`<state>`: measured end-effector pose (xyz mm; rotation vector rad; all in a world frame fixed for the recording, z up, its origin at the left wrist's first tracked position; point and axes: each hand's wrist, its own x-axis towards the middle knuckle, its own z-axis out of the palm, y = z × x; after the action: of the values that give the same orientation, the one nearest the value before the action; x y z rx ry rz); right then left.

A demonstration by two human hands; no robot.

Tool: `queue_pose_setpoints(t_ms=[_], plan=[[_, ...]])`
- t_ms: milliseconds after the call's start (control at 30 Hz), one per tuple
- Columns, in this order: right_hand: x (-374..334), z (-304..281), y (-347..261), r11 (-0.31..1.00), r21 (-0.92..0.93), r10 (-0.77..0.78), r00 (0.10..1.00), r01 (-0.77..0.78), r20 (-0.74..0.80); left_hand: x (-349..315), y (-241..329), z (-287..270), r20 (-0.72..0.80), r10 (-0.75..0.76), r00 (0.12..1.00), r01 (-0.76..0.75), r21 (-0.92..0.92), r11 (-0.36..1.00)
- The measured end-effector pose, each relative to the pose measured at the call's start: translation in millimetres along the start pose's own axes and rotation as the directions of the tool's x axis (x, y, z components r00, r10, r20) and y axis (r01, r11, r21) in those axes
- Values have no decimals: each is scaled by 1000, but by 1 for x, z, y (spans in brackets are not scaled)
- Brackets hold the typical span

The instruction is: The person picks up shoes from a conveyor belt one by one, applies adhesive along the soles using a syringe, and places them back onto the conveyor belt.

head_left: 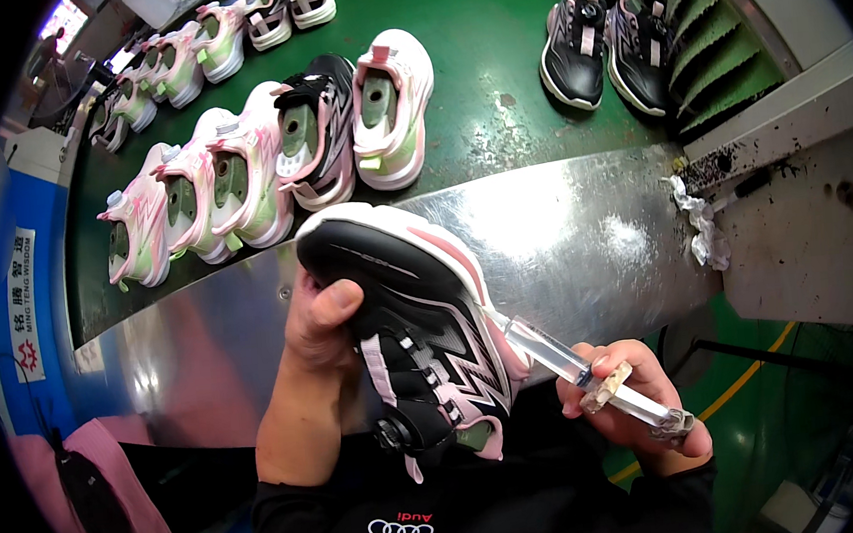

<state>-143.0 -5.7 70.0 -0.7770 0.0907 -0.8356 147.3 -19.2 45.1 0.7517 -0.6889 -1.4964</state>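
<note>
The fisheye head view looks down from close above the held black shoe [400,309], facing across the bench [563,221] that stretches beyond it.

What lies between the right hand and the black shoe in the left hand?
In the head view, a clear syringe, held by the right hand, spans the gap, its tip at the edge of the black shoe.

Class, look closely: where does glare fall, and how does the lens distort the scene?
Head view: bright white glare on the metal ledge, right of the held shoe; head view: a dark rounded border, with the ledge's near edge looking bowed.
</note>
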Motion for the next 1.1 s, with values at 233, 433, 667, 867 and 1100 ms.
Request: queue_pose_setpoints(t_ms=[233, 433, 667, 867, 1100], plan=[[-20, -3, 2, 995, -72, 69, 997, -67, 33, 1, 1, 3, -36, -21, 999, 12, -238, 971], [-42, 3, 4, 994, -67, 86, 996, -86, -7, 3, -3, -15, -19, -60, 998, 54, -221, 974], [-57, -4, 8, 994, -94, 64, 998, -62, 15, 5, -2, -10, -84, -138, 987, 99, -356, 929], [-66, -16, 13, 995, -75, 64, 998, -64, -10, 7, -2, -16, -168, -190, 967, 119, -361, 925], [-66, -27, 26, 999, -31, 23, 1000, -23, -3, -5, 12, -36, -292, -167, 942, 146, -93, 985]])
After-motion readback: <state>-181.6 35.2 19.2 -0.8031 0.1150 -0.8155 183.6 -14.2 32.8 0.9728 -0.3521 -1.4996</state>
